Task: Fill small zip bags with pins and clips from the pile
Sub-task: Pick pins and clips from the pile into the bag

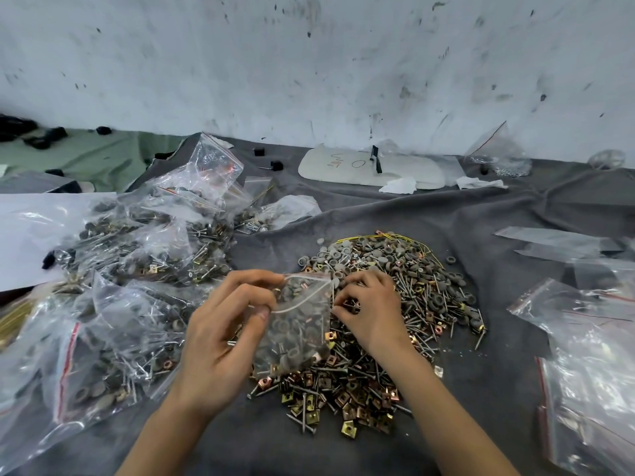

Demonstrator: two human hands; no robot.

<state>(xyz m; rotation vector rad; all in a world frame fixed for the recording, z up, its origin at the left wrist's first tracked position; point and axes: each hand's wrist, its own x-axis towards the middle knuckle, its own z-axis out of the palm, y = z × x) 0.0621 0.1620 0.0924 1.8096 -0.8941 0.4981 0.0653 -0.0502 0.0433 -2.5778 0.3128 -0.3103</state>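
A small clear zip bag [298, 329], partly filled with grey caps, pins and a few clips, hangs over the near left side of the pile [388, 304]. My left hand [220, 331] pinches the bag's open mouth between thumb and fingers. My right hand [369, 309] lies on the pile just right of the bag, fingers curled over pins and clips at the bag's mouth. The pile is a heap of nails, grey round caps and square copper and brass clips on a grey cloth [481, 355].
Several filled zip bags [144, 255] are heaped at the left. Empty zip bags [591, 355] lie stacked at the right. A white board [347, 170], tissue scraps and small black parts lie at the back by the stained wall. White paper [27, 235] sits far left.
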